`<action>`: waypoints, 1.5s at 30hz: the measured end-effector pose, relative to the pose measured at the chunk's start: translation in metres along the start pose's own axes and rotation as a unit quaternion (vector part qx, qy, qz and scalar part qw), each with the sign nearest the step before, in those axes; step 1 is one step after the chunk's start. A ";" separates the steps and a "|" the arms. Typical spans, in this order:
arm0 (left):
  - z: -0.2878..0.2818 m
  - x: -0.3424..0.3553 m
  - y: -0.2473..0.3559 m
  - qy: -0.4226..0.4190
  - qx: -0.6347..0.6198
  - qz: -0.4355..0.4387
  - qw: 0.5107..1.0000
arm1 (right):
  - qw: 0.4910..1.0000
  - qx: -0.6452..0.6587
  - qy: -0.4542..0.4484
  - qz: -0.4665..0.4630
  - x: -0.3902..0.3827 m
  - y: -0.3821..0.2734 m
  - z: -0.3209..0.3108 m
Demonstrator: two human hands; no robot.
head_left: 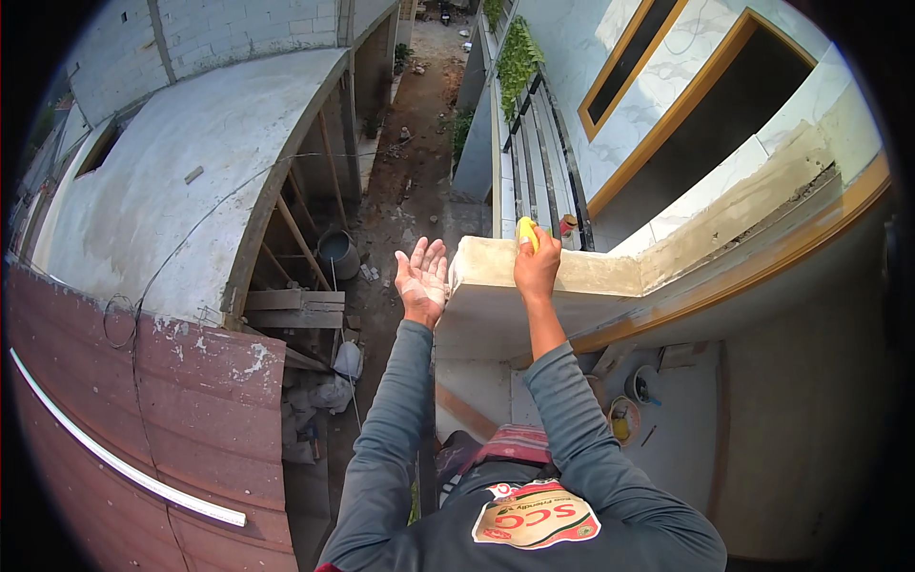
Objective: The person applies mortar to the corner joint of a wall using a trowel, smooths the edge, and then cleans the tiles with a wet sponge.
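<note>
My left hand [422, 284] is turned palm up beside the end of a plastered wall ledge [596, 275]. Its fingers are stretched out, pale with dust, and nothing lies in it. On top of the ledge, my right hand [539, 267] grips a small yellow block [527, 232] that looks like a sponge. Part of the block is hidden by the fingers. The ledge has a beige, smoothed top and meets a taller wall at the right.
Beyond the ledge stands a dark metal railing [548, 153]. A drop to a dirt alley [415, 162] opens at the left, beside a rusty red roof [191, 381] and a concrete slab [191, 191]. Buckets [624, 419] stand below on the right.
</note>
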State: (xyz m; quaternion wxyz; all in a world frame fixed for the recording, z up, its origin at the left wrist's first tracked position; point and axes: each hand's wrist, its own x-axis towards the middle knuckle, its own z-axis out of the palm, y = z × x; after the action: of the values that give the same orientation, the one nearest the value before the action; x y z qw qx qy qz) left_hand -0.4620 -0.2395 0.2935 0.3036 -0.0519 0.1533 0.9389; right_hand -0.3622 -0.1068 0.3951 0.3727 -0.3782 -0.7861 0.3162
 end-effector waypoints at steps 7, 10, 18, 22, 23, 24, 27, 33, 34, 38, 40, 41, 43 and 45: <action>0.011 0.005 -0.013 0.011 -0.033 -0.021 0.999 | 0.985 0.104 -0.122 -0.057 -0.008 -0.026 0.055; 0.007 0.001 0.001 0.003 -0.019 -0.022 1.000 | 0.978 0.198 -0.062 0.013 0.004 -0.014 0.042; 0.015 -0.002 -0.016 -0.036 -0.023 -0.018 0.999 | 0.982 0.109 -0.142 -0.065 -0.003 -0.011 0.058; 0.019 -0.006 0.008 -0.012 -0.024 -0.046 0.999 | 0.920 0.356 -0.144 0.079 0.009 -0.025 0.059; 0.018 -0.010 0.016 -0.009 0.009 -0.034 0.999 | 0.904 0.393 -0.139 0.097 0.010 -0.021 0.044; 0.020 -0.013 0.022 -0.006 0.040 -0.023 0.999 | 0.899 0.417 -0.093 0.100 0.007 -0.018 0.029; 0.029 -0.019 0.029 -0.021 0.066 -0.006 0.998 | 0.909 0.391 -0.056 0.129 -0.006 -0.006 -0.002; 0.028 -0.008 0.016 -0.025 -0.009 -0.027 0.999 | 0.967 0.199 -0.155 -0.047 -0.049 -0.033 0.057; 0.024 -0.007 0.013 -0.012 -0.008 0.024 1.000 | 0.961 0.226 -0.157 -0.012 -0.052 -0.045 0.064; 0.035 -0.018 0.021 0.002 0.034 0.023 0.999 | 0.884 0.408 -0.174 0.149 -0.050 -0.041 0.046; 0.031 -0.024 0.034 0.014 0.140 0.013 0.990 | 0.730 0.602 -0.174 0.273 -0.044 -0.026 0.008; 0.032 -0.026 0.037 0.009 0.175 0.007 0.984 | 0.660 0.665 -0.182 0.297 -0.035 -0.011 -0.014; 0.037 -0.032 0.030 -0.016 0.239 0.004 0.971 | 0.610 0.709 -0.161 0.314 -0.019 0.019 -0.063; 0.048 -0.037 0.023 -0.061 0.328 0.003 0.943 | 0.714 0.633 -0.103 0.283 -0.006 0.040 -0.102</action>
State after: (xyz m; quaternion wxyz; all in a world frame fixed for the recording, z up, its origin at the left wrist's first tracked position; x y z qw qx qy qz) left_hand -0.4459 -0.2622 0.3518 0.3101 0.1080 0.4346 0.8386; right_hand -0.2612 -0.0688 0.4148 0.3348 -0.2242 -0.2922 0.8673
